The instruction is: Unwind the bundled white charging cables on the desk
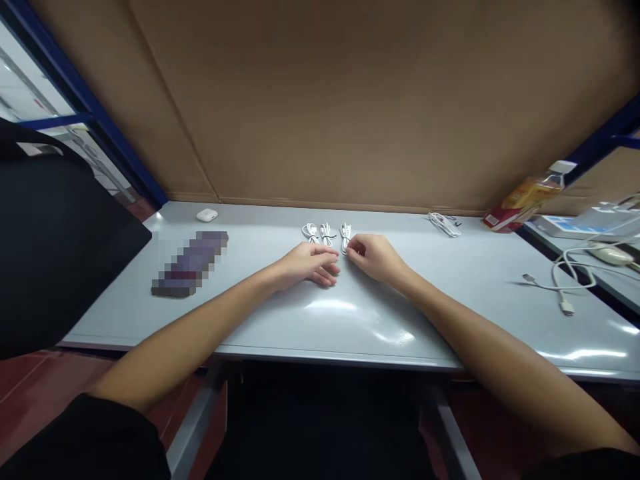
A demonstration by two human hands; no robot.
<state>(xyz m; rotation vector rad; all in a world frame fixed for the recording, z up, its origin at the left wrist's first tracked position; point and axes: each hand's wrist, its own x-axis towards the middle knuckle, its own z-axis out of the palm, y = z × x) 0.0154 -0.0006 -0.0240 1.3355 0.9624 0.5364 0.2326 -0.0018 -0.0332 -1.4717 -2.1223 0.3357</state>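
Three small coiled white cables lie side by side on the grey-white table (pixel 280 320), in front of me. My right hand (pixel 375 257) is at the right-hand coil (pixel 345 233), thumb and fingers pinched on its near right edge. My left hand (pixel 307 263) hovers or rests just nearer to me than the left coil (pixel 311 233) and the middle coil (pixel 327 233). Its fingers are stretched out to the right with nothing held in them. Dark ties show around the middle coil.
Another white cable bundle (pixel 444 224) and a tilted drink bottle (pixel 530 197) lie toward the back right. A loose white cable (pixel 560 288) trails at the right. At left are a white earphone case (pixel 207 215) and a blurred-out flat object (pixel 193 263). Brown cardboard (pixel 320 100) walls the back.
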